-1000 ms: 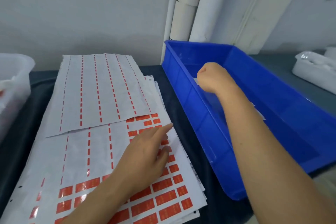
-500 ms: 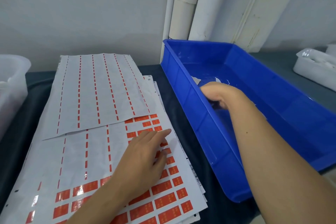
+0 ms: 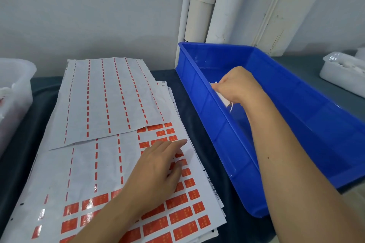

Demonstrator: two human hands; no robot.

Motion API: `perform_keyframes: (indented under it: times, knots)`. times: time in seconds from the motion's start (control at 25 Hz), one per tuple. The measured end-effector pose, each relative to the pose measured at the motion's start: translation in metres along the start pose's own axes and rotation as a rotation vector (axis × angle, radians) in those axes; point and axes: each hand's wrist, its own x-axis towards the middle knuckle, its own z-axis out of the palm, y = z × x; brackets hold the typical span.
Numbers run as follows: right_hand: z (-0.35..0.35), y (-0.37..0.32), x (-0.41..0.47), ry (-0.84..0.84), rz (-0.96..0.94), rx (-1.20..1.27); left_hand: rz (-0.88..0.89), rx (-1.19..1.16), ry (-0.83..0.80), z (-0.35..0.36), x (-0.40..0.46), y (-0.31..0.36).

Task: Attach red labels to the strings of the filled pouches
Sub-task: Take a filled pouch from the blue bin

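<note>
Red labels (image 3: 180,215) are lying in rows on a white sheet (image 3: 110,165) on the counter (image 3: 199,124), under the flat, open-fingered left hand (image 3: 158,171). Right hand (image 3: 237,87) is pinching a white pouch (image 3: 222,95) inside the blue bin (image 3: 308,104), string (image 3: 231,107) dangling below.

The blue bin (image 3: 296,116) looks like smooth, slightly glossy moulded plastic. Left of the bin, the label sheets (image 3: 110,104) are matt white paper, and their red labels (image 3: 180,217) shine glossily. Beneath them lies a dark, matt cloth (image 3: 197,108). Further left stands a translucent, frosted plastic tub (image 3: 17,85).
</note>
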Motion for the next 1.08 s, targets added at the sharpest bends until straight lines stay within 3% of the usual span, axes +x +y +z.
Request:
perform_keyframes:
  times: [0.08, 0.2, 0.32, 0.4, 0.52, 0.64, 0.76, 0.92, 1.08]
  knots:
    - [-0.003, -0.007, -0.007, 0.103, -0.080, -0.019, -0.009, -0.039, -0.004, -0.003, 0.000, 0.001]
    - [-0.008, -0.026, -0.020, 0.154, -0.333, 0.023, -0.082, -0.291, 0.015, -0.021, 0.002, 0.002]
    - [-0.011, -0.048, -0.040, -0.131, -0.496, 0.213, -0.142, -0.496, 0.198, -0.049, 0.005, -0.003]
    - [0.003, -0.059, -0.051, -0.365, -0.550, 0.214, -0.157, -0.506, 0.289, -0.062, 0.003, -0.012]
    - [0.044, -0.072, -0.059, -0.569, -0.641, 0.158, -0.158, -0.531, 0.265, -0.069, -0.003, -0.020]
    - [0.086, -0.080, -0.061, -0.644, -0.643, 0.246, -0.217, -0.485, 0.246, -0.068, -0.009, -0.038]
    - [0.122, -0.083, -0.062, -0.583, -0.533, 0.383, -0.324, -0.485, 0.343, -0.069, -0.010, -0.055]
    - [0.156, -0.088, -0.066, -0.404, -0.416, 0.541, -0.343, -0.541, 0.443, -0.072, -0.006, -0.060]
    - [0.175, -0.097, -0.077, -0.341, -0.440, 0.678, -0.278, -0.701, 0.236, -0.076, -0.010, -0.063]
